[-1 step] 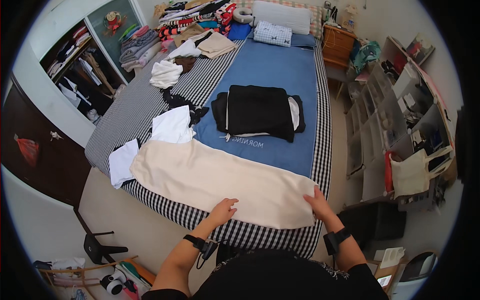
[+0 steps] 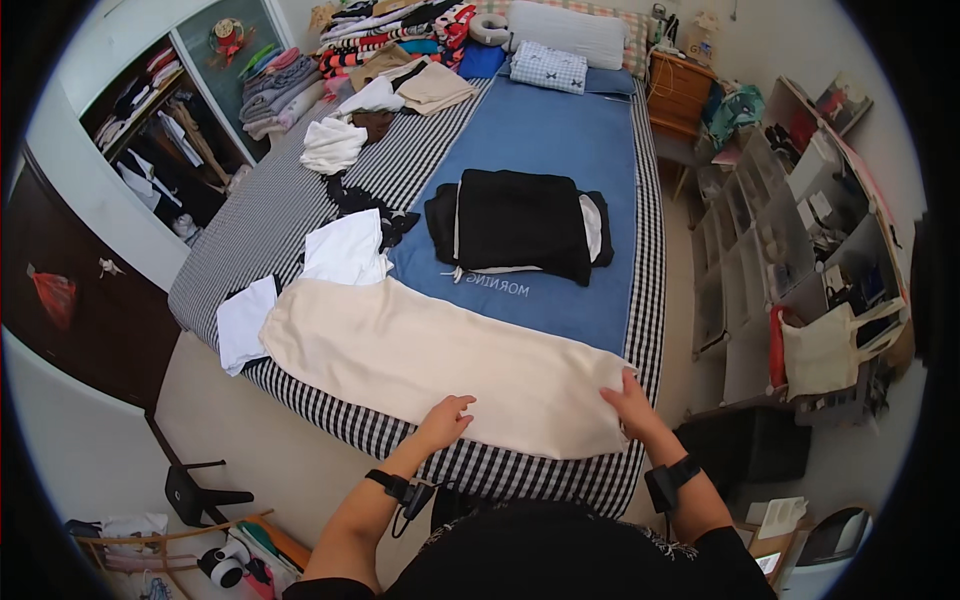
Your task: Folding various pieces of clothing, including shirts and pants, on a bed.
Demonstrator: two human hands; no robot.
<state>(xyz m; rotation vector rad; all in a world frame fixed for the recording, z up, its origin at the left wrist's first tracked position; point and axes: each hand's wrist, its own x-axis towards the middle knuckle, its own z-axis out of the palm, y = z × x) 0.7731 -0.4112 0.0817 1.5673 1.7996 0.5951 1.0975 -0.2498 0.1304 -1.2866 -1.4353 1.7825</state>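
Note:
A long cream garment (image 2: 400, 345), perhaps folded trousers or a skirt, lies flat across the near end of the bed. My left hand (image 2: 444, 424) rests at its near edge with the fingers stretched out. At the garment's right end, my right hand (image 2: 632, 408) has the edge between thumb and fingers. Under or beside the left end are white folded clothes (image 2: 345, 247) and another white piece (image 2: 247, 325). A stack of folded black clothes (image 2: 520, 225) sits beyond on the blue mat (image 2: 540, 130).
A white bundled cloth (image 2: 333, 147) and piles of folded clothes (image 2: 390, 40) lie at the far left of the bed. Pillows (image 2: 565, 35) are at its head. Shelves (image 2: 760, 220) stand along the right, a black stool (image 2: 205, 497) on the floor at left.
My right hand has shifted slightly to the left, and the garment's right edge has moved with it. The left hand stays in place.

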